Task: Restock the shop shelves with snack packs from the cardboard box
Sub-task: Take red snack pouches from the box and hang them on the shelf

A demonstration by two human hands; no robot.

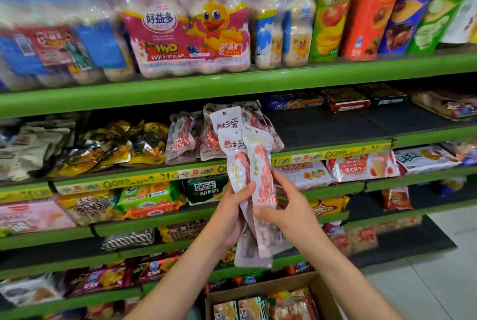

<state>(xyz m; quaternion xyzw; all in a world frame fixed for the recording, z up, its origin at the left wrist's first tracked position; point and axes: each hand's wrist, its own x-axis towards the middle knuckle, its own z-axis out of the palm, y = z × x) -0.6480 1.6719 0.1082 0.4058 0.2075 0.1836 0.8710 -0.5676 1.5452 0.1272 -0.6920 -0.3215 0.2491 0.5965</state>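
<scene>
Fingers point(236, 192) of the left hand point(227, 214) are curled round a fanned bunch of long white snack packs point(245, 165), held upright at the centre of the frame. Right hand point(289, 214) fingers and thumb are pinched on the front pack point(263, 180) of that bunch.

Only the head view is given. Matching packs on the shelf point(191, 139) are seen just behind the bunch, left of centre, with bare dark shelf point(330, 126) to their right. The cardboard box point(260, 291), more packs inside, lies at the bottom edge.

The front pack should probably be drawn off singly, the rest kept gripped firmly, and stood label-forward beside its matching row so that nothing is toppled.
</scene>
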